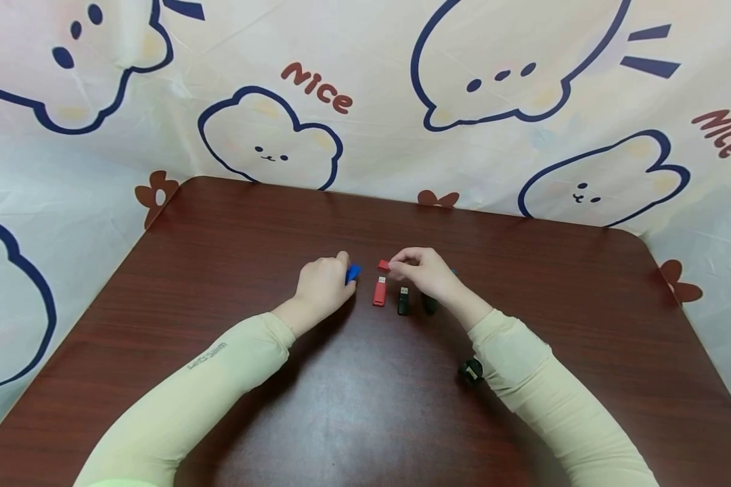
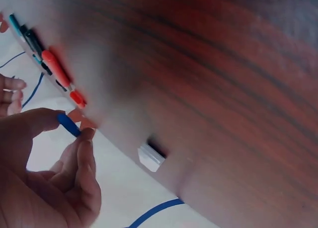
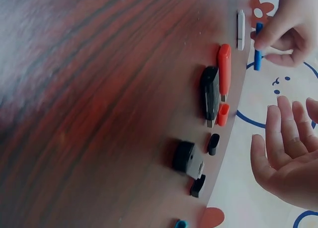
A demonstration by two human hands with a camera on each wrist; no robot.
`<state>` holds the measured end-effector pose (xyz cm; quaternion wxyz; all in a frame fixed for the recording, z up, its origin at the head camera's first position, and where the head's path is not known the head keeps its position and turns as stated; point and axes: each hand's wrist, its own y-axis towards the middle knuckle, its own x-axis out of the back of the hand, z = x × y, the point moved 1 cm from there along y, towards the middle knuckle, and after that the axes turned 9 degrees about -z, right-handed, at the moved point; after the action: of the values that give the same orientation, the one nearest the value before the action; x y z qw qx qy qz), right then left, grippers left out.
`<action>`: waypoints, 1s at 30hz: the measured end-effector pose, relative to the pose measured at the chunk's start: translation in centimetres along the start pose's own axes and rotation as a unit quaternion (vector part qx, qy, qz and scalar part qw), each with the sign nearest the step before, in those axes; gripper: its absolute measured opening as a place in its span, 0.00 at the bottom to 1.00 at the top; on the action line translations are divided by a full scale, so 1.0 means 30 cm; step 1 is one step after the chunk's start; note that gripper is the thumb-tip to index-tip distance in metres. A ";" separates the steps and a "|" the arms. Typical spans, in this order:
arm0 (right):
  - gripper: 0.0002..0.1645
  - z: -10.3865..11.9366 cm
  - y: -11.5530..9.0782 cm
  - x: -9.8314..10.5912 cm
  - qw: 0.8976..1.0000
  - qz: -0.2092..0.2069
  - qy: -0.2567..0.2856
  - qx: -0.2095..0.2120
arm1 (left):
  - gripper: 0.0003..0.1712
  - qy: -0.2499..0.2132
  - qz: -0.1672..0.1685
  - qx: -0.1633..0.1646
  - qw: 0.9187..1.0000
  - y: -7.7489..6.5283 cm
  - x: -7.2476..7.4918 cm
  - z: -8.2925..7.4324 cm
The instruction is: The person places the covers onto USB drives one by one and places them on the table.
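L hand (image 1: pixel 321 285) pinches blue stick (image 1: pixel 353 273), left of red USB (image 1: pixel 379 293). R hand (image 1: pixel 425 272) holds nothing, fingers spread, nr red cap (image 1: pixel 383 265); a finger bump might knock cap away.

Glossy wood-grain table (image 1: pixel 365 419), smooth plastic red USB stick (image 1: pixel 379 294).

On one table (image 1: pixel 341 419), I count one red USB stick (image 1: pixel 380 292), one red cap (image 1: pixel 384 265), two black sticks (image 3: pixel 209 93) (image 3: pixel 185 156), two small black caps (image 3: pixel 213 144) (image 3: pixel 198 186), one white piece (image 3: pixel 241 29), one blue piece (image 1: pixel 353 273) and at least one teal piece (image 3: pixel 180 224). There is one left hand (image 1: pixel 323 284) and one right hand (image 1: pixel 425 269). In the head view, the cloth (image 1: pixel 378 149) shows three brown flowers (image 1: pixel 153 181) (image 1: pixel 437 199) (image 1: pixel 680 284) and two "Nice" words (image 1: pixel 317 88) (image 1: pixel 720 133).
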<state>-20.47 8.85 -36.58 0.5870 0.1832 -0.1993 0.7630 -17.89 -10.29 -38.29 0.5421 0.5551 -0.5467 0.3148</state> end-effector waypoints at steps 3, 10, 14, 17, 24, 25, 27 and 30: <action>0.15 -0.007 -0.003 0.010 1.000 -0.001 -0.001 0.000 | 0.11 0.043 -0.001 -0.012 0.999 0.003 -0.013 0.007; 0.16 -0.020 -0.003 0.020 1.000 0.001 -0.009 -0.006 | 0.11 0.083 -0.006 -0.022 0.996 0.002 -0.033 0.014; 0.15 -0.024 -0.004 0.024 1.000 -0.001 -0.017 -0.005 | 0.12 0.098 -0.008 -0.031 0.995 0.000 -0.039 0.013; 0.14 -0.026 -0.005 0.026 1.000 -0.003 -0.018 -0.005 | 0.11 0.114 -0.012 -0.045 0.992 -0.003 -0.042 0.011; 0.15 -0.032 -0.008 0.028 1.000 0.001 -0.013 -0.003 | 0.08 0.136 -0.051 -0.065 0.987 -0.006 -0.061 0.012; 0.16 -0.032 -0.009 0.028 1.000 0.000 -0.013 -0.003 | 0.08 0.138 -0.055 -0.065 0.987 -0.006 -0.064 0.014; 0.16 -0.034 -0.009 0.029 1.000 -0.004 -0.012 -0.001 | 0.07 0.143 -0.058 -0.062 0.986 -0.006 -0.067 0.016; 0.15 -0.039 -0.009 0.032 1.000 -0.013 -0.005 0.003 | 0.08 0.148 -0.054 -0.056 0.986 -0.006 -0.066 0.019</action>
<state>-20.50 10.29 -37.07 0.5955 0.1919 -0.1975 0.7547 -18.25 -10.34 -40.33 0.6633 0.5000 -0.4463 0.3330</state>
